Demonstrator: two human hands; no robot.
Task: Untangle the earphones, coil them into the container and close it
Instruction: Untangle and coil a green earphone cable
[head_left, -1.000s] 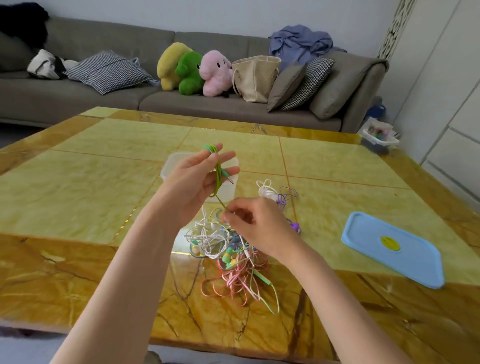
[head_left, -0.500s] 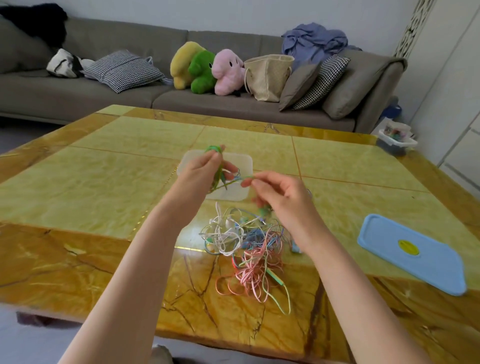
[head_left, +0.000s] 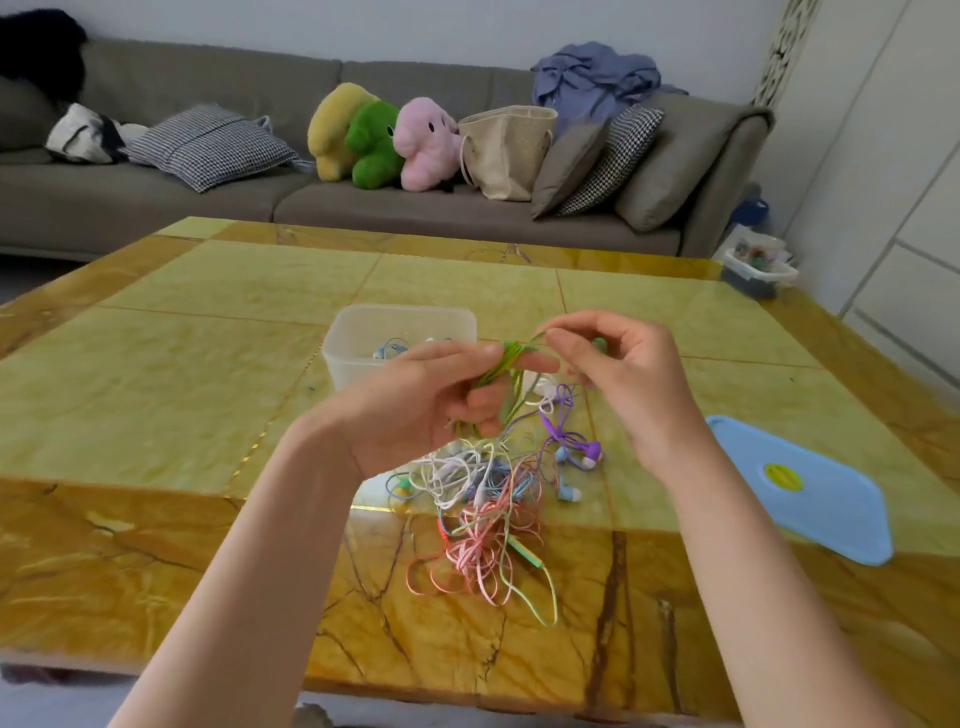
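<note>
The left hand (head_left: 415, 405) holds a green cord (head_left: 506, 364) wound in loops round its fingers, which curl on the bundle. The right hand (head_left: 618, 374) pinches the cord's free end between thumb and fingertip just at 3 o'clock of the loops, with what looks like a green earbud (head_left: 600, 344) showing behind its fingers.

The step in hand seems to be winding this one earphone into a coil. To do it well, I would keep the loops even and snug on the left fingers, feed the tail with light tension from the right, and check that no strand trails down into the pile (head_left: 483, 499) of white, pink, blue and purple cords lying on the table directly below, at 6 o'clock of the hands; whether a green strand is caught there I cannot tell. The finished coil then goes into the tub (head_left: 363, 325), which stands open at 11 o'clock of the hands with some cords already inside. The blue lid (head_left: 831, 499) lies flat, well apart at 4 o'clock.

The table (head_left: 156, 374) is glossy yellow-green stone with an amber veined border. Beyond it, at 12 o'clock, stands a grey sofa (head_left: 156, 197) with cushions, three plush toys (head_left: 379, 137), a bag (head_left: 506, 150) and crumpled clothes.
</note>
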